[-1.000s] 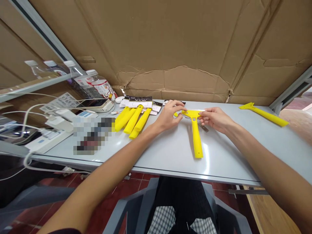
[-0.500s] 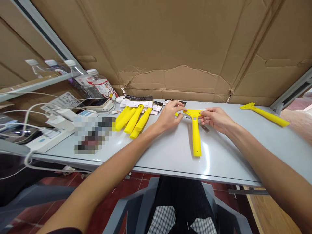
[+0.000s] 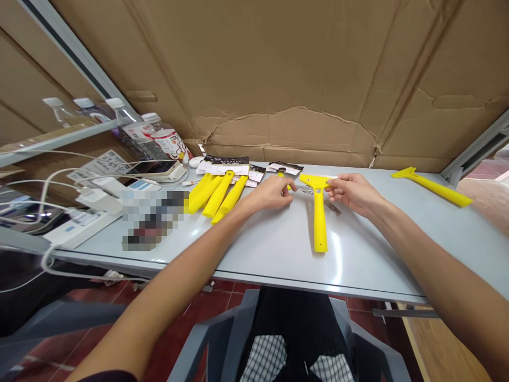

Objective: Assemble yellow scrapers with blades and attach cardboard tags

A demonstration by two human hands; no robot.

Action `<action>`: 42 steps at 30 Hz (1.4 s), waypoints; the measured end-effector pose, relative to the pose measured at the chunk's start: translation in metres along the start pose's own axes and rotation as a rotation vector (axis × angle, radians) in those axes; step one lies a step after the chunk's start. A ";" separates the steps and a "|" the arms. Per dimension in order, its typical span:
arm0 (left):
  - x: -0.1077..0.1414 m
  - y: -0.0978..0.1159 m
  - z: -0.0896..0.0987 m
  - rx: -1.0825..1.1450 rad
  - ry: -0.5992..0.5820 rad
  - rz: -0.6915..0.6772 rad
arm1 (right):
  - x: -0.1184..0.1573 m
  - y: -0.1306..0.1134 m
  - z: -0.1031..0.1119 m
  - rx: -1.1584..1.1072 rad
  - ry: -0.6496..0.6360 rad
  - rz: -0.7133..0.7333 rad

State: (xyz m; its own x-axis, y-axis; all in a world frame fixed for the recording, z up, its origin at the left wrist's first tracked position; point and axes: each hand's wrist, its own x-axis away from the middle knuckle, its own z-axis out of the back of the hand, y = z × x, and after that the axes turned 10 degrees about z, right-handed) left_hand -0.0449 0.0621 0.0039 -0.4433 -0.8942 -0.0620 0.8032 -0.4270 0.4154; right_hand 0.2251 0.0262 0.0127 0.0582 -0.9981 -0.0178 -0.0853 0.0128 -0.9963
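Note:
My right hand (image 3: 352,193) pinches the head of a yellow plastic scraper (image 3: 318,220) with its fingertips, and the scraper's long handle lies on the grey table (image 3: 262,249) pointing toward me. My left hand (image 3: 270,193) sits just left of the scraper head, its fingertips pinched around a thin metal piece (image 3: 304,191) that reaches under the head. A small flat metal blade (image 3: 334,209) lies on the table below my right fingers. A thin white strip (image 3: 332,176) shows along the scraper's top edge.
Several yellow scrapers (image 3: 218,196) on black-and-white cards lie left of my left hand. Further left are a phone (image 3: 155,168), a power strip (image 3: 81,228), tangled cables and water bottles (image 3: 163,138). Another yellow scraper (image 3: 431,185) lies far right. Cardboard (image 3: 278,79) lines the wall.
My left hand has drawn back left, off the scraper head, and the thin metal piece now shows beside it. The scraper has shifted slightly toward the far side of the table.

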 end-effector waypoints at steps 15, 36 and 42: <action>0.000 0.019 -0.012 0.540 0.233 0.152 | 0.004 -0.002 -0.007 -0.016 0.027 -0.005; 0.025 0.054 -0.030 0.395 0.234 0.109 | 0.019 -0.004 -0.031 -0.116 0.086 -0.043; 0.026 0.051 -0.033 0.196 0.325 -0.021 | 0.025 -0.010 -0.036 -0.081 0.068 -0.054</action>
State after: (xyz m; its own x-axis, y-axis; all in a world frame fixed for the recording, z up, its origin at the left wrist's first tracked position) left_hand -0.0028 0.0124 -0.0063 -0.2839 -0.8950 -0.3439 0.6903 -0.4398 0.5745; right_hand 0.1912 -0.0010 0.0256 -0.0025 -0.9990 0.0447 -0.1642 -0.0437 -0.9855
